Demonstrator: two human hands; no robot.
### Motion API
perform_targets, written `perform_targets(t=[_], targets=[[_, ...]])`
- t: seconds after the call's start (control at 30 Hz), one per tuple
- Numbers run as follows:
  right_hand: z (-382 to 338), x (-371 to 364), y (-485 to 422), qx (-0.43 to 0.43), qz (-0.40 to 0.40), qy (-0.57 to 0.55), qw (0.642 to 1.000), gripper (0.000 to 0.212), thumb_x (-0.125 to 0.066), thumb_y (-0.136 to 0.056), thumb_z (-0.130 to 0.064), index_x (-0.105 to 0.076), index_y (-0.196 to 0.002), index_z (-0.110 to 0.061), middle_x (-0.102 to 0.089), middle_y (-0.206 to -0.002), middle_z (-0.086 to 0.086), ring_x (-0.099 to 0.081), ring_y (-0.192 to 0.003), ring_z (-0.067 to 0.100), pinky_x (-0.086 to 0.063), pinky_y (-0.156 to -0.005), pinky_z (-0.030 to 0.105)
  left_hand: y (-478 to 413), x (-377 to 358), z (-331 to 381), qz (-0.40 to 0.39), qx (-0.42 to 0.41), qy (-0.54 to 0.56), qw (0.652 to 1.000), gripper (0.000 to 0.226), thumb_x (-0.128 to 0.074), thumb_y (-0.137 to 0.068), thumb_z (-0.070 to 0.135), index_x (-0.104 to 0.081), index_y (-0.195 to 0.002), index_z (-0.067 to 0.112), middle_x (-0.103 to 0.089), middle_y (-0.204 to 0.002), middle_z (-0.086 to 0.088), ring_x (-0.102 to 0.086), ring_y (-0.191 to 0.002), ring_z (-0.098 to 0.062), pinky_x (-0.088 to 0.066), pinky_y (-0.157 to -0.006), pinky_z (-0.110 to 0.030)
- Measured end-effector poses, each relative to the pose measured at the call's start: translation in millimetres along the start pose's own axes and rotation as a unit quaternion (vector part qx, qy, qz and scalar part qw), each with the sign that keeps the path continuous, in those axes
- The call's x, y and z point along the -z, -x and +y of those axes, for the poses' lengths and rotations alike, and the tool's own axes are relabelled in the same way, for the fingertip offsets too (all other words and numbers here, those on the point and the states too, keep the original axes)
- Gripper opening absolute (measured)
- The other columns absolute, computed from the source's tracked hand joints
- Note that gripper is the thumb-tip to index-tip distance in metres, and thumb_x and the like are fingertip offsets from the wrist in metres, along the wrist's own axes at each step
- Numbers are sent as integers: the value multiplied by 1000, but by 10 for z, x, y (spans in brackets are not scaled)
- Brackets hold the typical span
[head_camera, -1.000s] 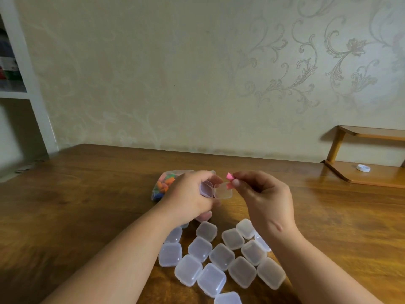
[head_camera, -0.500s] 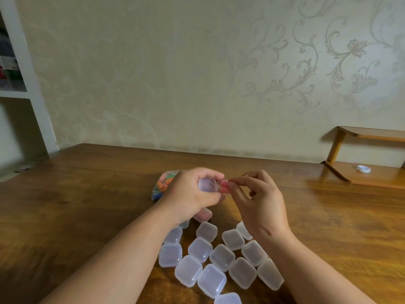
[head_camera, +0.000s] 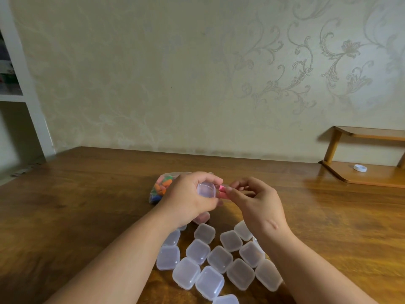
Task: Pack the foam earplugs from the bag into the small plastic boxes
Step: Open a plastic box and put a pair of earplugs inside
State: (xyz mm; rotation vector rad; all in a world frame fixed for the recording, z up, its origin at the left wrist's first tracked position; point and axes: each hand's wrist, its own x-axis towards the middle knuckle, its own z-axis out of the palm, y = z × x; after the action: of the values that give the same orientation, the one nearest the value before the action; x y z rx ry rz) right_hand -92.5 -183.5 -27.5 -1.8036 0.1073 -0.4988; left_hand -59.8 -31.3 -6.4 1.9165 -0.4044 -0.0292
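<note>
Although half hidden by the left grip (head_camera: 190, 198), one bag (head_camera: 163, 187) of coloured earplugs is seen at its nine o'clock. One clear box (head_camera: 206, 189) is clasped in that curled grip. One pink earplug (head_camera: 222, 189), just beside the box at three o'clock, is pinched by the right grip (head_camera: 258, 205). About fifteen boxes (head_camera: 219, 258) are spread on the table (head_camera: 65, 205) at six o'clock, some covered by forearms (head_camera: 317, 270). One white cap (head_camera: 360, 168) is seen on a shelf (head_camera: 377, 179) at two o'clock.

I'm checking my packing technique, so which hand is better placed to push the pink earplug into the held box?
Right. The right hand pinches the pink earplug right beside the small box, while the left hand is occupied holding that box.
</note>
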Motion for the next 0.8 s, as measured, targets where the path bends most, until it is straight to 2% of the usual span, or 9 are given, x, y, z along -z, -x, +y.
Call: perform_targets(t=[0.07, 0.17, 0.3, 0.37, 0.47, 0.57, 0.67, 0.73, 0.8], targets=[[-13, -2, 19, 4, -4, 0, 1000, 7, -71, -86, -25, -69, -81, -20, -69, -64, -13, -59, -57, -1, -45, -50, 15, 8, 9, -15, -1, -13, -48, 999, 40, -75, -87, 17, -65, -116, 42, -58, -133, 12, -50, -75, 5, -39, -48, 2], [-3, -4, 7, 3, 14, -3, 1000, 3, -62, -93, -28, -64, -93, -26, -69, -80, -9, -64, -74, 8, -46, -58, 22, 15, 16, -17, 2, -26, -93, 995, 44, -72, -87, 10, -65, -118, 41, -56, -132, 13, -50, -69, 6, -45, -49, -3], [-16, -17, 13, -28, -13, -26, 999, 14, -71, -87, -27, -62, -97, -23, -73, -84, -4, -70, -71, 10, -55, -57, 22, 27, 11, -20, -14, -29, -104, 994, 43, -76, -87, 18, -62, -116, 46, -55, -109, 20, -53, -75, 0, -48, -49, -6], [-26, -17, 18, -42, -19, -41, 998, 14, -74, -83, -24, -65, -94, -21, -74, -80, -2, -72, -71, 11, -58, -61, 25, 14, 22, -63, -20, -41, -84, 995, 48, -78, -85, 20, -60, -120, 47, -58, -112, 20, -60, -87, -5, -55, -56, -12], [-33, 5, 7, -48, 0, -75, 996, 13, -77, -81, -21, -67, -90, -17, -74, -76, -1, -72, -69, 14, -59, -61, 25, -18, 27, -84, -25, -26, 51, 998, 39, -67, -94, 27, -56, -129, 39, -66, -123, 9, -69, -97, -8, -57, -65, -15], [-32, 20, -1, -47, 20, -88, 995, 13, -77, -81, -21, -68, -89, -17, -75, -78, 1, -71, -68, 15, -59, -62, 25, -61, 42, -62, -24, 26, 210, 977, 26, -42, -104, 11, -64, -116, 19, -71, -117, -14, -73, -100, -23, -61, -82, -38], [-28, 8, 10, -40, 15, -86, 995, 9, -74, -84, -19, -67, -90, -18, -74, -78, 0, -71, -70, 16, -59, -63, 26, -75, 27, -132, -36, 5, 145, 989, 32, -55, -99, 5, -75, -101, 30, -75, -109, -3, -73, -101, -20, -60, -89, -46], [-23, 1, 18, -40, 4, -86, 996, 3, -70, -88, -20, -69, -91, -19, -75, -78, 0, -71, -71, 14, -59, -64, 25, -69, 26, -161, -28, -16, 97, 995, 37, -61, -96, 7, -75, -96, 41, -75, -106, 8, -71, -104, -14, -62, -86, -43], [-34, -9, 31, -47, -6, -105, 993, 11, -61, -95, -24, -71, -93, -19, -75, -82, 2, -72, -74, 15, -59, -67, 28, -76, 32, -168, -19, -22, 86, 996, 33, -64, -95, 10, -74, -102, 41, -75, -106, 12, -70, -105, -12, -62, -84, -39]])
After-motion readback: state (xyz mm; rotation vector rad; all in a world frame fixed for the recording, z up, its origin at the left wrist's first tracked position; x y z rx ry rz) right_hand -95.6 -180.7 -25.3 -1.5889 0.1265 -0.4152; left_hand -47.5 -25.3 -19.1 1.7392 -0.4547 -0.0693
